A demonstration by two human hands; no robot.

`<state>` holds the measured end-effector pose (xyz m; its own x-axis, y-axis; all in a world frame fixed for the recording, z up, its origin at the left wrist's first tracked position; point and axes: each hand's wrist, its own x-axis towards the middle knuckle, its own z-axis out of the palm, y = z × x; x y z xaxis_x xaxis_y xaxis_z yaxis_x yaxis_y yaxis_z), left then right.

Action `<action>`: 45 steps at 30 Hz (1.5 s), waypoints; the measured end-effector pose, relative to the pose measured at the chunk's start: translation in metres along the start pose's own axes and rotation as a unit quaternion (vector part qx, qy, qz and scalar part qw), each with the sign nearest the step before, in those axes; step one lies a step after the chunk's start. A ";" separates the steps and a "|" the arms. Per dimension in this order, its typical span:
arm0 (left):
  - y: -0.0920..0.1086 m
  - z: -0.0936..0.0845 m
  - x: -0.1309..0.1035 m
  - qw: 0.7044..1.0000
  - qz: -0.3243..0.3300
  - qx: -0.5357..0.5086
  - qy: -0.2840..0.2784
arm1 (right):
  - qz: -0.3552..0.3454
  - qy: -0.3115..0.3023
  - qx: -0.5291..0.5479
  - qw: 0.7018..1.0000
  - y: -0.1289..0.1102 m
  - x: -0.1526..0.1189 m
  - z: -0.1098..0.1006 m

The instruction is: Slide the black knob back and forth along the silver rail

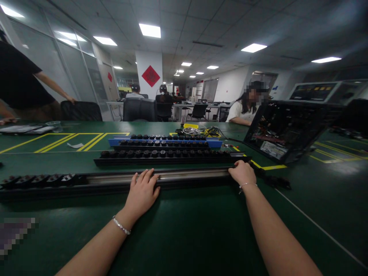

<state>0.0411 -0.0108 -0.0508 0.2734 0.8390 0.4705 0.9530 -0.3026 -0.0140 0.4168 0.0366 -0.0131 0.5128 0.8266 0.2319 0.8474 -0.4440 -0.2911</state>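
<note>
Okay, long black rail (pixel 107 179) lies across the green table (pixel 186 234) right in front of the worker, pale strip showing along its groove, a row of round black parts (pixel 40 180) at its left end. Left hand (pixel 141 193) rests on it near the middle, fingers loosely spread, not clenched. Right hand (pixel 243 172) is curled at the right end; can't tell whether it pinches the rail or something small. To do this well, I'd say: left palm steady, pressure light and even, right fingers working square to the end so nothing twists. Behind sit another black rail (pixel 172 160) and a blue rail (pixel 215 143), then a tangle of cables (pixel 212 132). Hard to read: right fingertips hidden, rail's left end cut off, dark piece (pixel 277 181) beyond the right hand blurry, lower-left corner pixelated.
</note>
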 end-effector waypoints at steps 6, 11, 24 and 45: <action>-0.001 0.000 0.000 1.000 -0.002 -0.003 -0.001 | 0.010 0.032 0.004 0.999 0.015 0.009 0.005; -0.003 0.004 0.000 1.000 0.002 -0.001 -0.001 | 0.021 0.041 0.024 0.999 0.024 0.015 0.009; 0.000 0.002 0.000 1.000 0.000 0.002 0.004 | 0.111 -0.007 0.015 0.994 0.088 0.034 0.023; -0.004 -0.001 -0.001 1.000 0.008 -0.024 -0.003 | -0.323 0.070 0.097 0.939 -0.045 -0.035 0.025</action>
<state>0.0366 -0.0113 -0.0504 0.2890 0.8367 0.4652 0.9413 -0.3369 0.0210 0.3569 0.0366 -0.0316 -0.0753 0.8417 0.5347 0.9538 0.2172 -0.2076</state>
